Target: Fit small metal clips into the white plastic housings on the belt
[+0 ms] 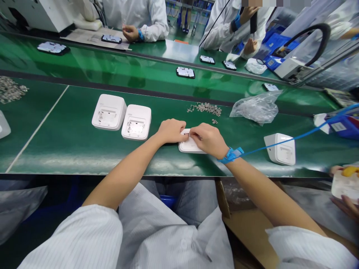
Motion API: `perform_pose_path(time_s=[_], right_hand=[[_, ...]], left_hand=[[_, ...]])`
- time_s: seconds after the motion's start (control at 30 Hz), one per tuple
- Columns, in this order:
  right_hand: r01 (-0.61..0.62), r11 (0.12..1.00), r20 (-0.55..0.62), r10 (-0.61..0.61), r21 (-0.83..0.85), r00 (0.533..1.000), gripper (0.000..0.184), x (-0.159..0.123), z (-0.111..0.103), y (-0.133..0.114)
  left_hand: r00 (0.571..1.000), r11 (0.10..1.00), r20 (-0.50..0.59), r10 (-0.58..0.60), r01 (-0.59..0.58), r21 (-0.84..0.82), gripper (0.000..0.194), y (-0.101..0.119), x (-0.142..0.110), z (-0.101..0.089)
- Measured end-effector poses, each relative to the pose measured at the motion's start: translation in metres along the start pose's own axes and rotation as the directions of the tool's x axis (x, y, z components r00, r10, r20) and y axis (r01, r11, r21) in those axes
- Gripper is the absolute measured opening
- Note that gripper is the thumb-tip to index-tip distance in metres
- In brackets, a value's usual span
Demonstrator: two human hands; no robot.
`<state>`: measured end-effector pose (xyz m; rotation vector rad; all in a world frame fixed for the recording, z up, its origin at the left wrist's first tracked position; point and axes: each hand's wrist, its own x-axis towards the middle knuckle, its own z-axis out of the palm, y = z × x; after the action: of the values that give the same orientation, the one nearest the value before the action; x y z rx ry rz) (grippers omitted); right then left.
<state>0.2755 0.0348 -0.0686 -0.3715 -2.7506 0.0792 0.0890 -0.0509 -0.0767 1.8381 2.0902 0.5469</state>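
Observation:
On the green bench in front of me lies a white plastic housing (191,148), mostly covered by my hands. My left hand (172,130) grips its left side, thumb pressed on the top face. The fingers of my right hand (209,138) are pinched together over the recess; whatever is between the fingertips is too small to make out. Just behind the hands lies a loose pile of small metal parts (206,108). Two more white housings, one farther left (109,112) and one nearer (136,122), sit left of my left hand with their recesses facing up.
A blue cord (280,143) runs right from my wrist strap, passing over another white housing (283,154). Behind the metal parts lies a clear plastic bag (256,108). Black-edged units (185,72) sit on the raised strip beyond. Co-workers (151,22) sit opposite.

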Motion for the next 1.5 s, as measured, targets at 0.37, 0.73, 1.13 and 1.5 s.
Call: perform_pose_path(time_s=[0.37, 0.73, 1.13, 1.5], right_hand=[[-0.083, 0.994, -0.054, 0.087, 0.070, 0.995, 0.013, -0.002, 0.000, 0.000], [0.001, 1.000, 0.025, -0.001, -0.006, 1.000, 0.020, 0.001, -0.001, -0.003], [-0.146, 0.987, -0.043, 0.149, 0.065, 0.988, 0.028, 0.005, -0.001, 0.002], [-0.111, 0.990, -0.014, 0.113, 0.085, 0.994, 0.029, 0.009, 0.007, 0.009]], left_hand=[[1.000, 1.000, 0.000, 0.005, -0.005, -0.013, 0.027, 0.001, 0.000, -0.002], [1.000, 1.000, -0.016, -0.012, 0.012, -0.010, 0.024, 0.002, -0.001, 0.000], [0.999, 0.998, -0.017, -0.043, 0.044, 0.049, 0.027, 0.006, 0.000, 0.002], [0.999, 0.996, 0.045, -0.026, 0.022, 0.086, 0.035, 0.008, 0.000, -0.003]])
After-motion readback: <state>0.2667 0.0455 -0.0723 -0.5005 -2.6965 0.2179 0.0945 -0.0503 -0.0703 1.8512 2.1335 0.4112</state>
